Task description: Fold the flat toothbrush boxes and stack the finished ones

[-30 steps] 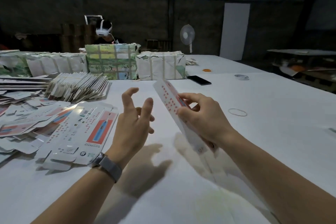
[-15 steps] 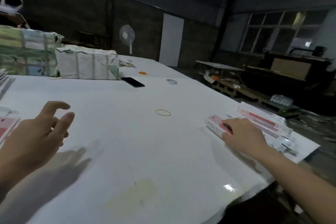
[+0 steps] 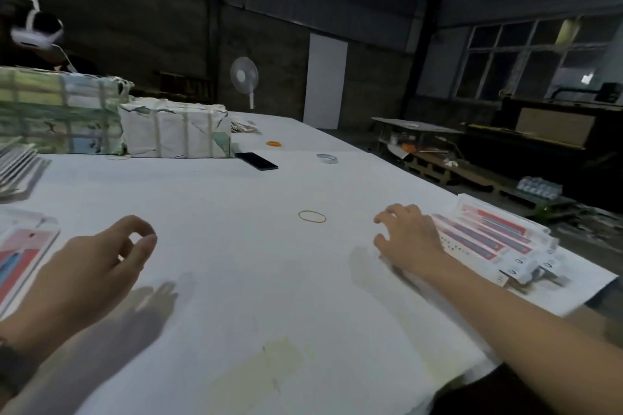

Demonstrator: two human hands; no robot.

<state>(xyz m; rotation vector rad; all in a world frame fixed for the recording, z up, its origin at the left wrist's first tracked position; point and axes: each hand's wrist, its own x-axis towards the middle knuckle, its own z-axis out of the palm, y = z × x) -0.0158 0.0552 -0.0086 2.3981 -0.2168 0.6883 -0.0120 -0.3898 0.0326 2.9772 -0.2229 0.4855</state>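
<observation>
While my right hand (image 3: 409, 239) hovers with its fingers spread and relaxed at the left end of the stack of folded toothbrush boxes (image 3: 495, 242), gripping nothing, I cannot tell whether its palm touches the nearest box. That stack sits at the right of the frame near the desk's edge, the red-and-white boxes lying side by side and overlapping, their white end flaps pointing toward the lower right. My left hand (image 3: 101, 266) hangs above the white desk (image 3: 236, 280) at the lower left, thumb and forefinger curled into a loose ring with nothing between them, its shadow falling on the surface below. A flat toothbrush box blank (image 3: 23, 256), printed red and blue, lies at the far left edge of the frame, just beside that hand. Between my two hands, a little farther up the frame, a yellow rubber band (image 3: 312, 216) lies on the desk. In the upper left, two strapped paper-wrapped bundles (image 3: 175, 131) stand side by side, with a black phone (image 3: 257, 161) just to their right. Beyond it are a roll of clear tape (image 3: 327, 158) and a small orange heap of rubber bands (image 3: 274, 144). A white standing fan (image 3: 244, 76) rises behind the desk at upper centre, and a person wearing a white headset (image 3: 35, 32) shows in the upper left corner.
</observation>
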